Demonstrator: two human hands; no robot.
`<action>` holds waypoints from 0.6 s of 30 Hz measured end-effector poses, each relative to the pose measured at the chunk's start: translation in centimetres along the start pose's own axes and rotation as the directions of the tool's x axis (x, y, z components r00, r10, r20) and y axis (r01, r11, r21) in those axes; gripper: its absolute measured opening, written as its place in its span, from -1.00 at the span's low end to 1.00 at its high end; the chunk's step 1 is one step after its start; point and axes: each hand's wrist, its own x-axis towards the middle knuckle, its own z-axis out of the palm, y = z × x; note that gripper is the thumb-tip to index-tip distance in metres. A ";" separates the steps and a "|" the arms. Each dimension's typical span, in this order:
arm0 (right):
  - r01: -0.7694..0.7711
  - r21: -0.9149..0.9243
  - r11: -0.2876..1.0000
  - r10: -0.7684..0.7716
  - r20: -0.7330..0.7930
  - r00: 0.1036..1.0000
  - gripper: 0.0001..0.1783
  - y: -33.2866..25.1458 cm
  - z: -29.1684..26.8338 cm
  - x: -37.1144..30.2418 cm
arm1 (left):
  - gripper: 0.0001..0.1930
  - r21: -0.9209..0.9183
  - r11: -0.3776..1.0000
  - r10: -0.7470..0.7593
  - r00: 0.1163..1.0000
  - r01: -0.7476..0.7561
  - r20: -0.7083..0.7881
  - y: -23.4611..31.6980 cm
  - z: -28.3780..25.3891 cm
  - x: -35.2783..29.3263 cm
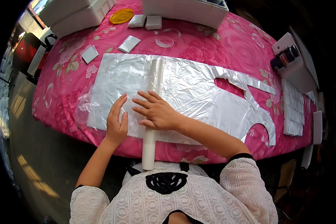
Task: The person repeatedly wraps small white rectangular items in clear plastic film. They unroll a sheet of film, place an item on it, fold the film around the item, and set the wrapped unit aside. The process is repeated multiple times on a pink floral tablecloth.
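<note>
A large silvery-white plastic vest bag [194,97] lies spread across the table, its cut-out handles toward the right. Across it, running away from me, lies a white roll [149,149] whose near end sticks out past the table edge. Clear, wrinkled film [117,76] covers the left part of the bag. My right hand [156,111] rests over the roll, fingers spread to the left; part of the roll is hidden under it. Just left of the roll, my left hand [117,121] is held edge-on above the film, fingers stretched out and thumb apart, holding nothing.
A pink flowered cloth [194,46] covers the table. White foam boxes [183,13] stand along the back, with a yellow lid [121,16] and several small white packets [129,44] before them. At right are stacked folded bags [293,112] and a dark jar [285,58] beside a white box.
</note>
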 end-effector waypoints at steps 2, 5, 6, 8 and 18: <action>0.003 0.113 0.994 -0.025 0.196 0.980 -0.58 -1.9 1.3 4.8 | -0.56 -0.088 0.989 -0.125 0.990 0.119 -0.065 -1.2 -1.9 -1.6; 0.077 0.496 0.865 -0.039 -0.086 0.995 -0.69 -2.8 1.5 9.0 | -0.57 -0.091 0.983 -0.170 0.973 0.157 -0.158 -1.5 -4.7 -3.5; 0.083 0.448 0.890 -0.004 -0.176 0.984 -0.71 -2.4 0.6 9.5 | -0.57 -0.063 0.985 -0.172 0.964 0.163 -0.205 -1.3 -5.8 -4.4; 0.021 0.257 0.966 0.027 -0.184 0.983 -0.70 -0.6 -0.4 8.7 | -0.57 -0.016 0.977 -0.210 0.957 0.211 -0.200 -1.4 -6.8 -6.0; 0.167 0.067 0.984 -0.174 0.099 0.980 -0.38 1.6 4.5 9.2 | -0.15 0.337 0.879 -0.383 0.920 0.337 0.080 1.5 -3.5 -9.8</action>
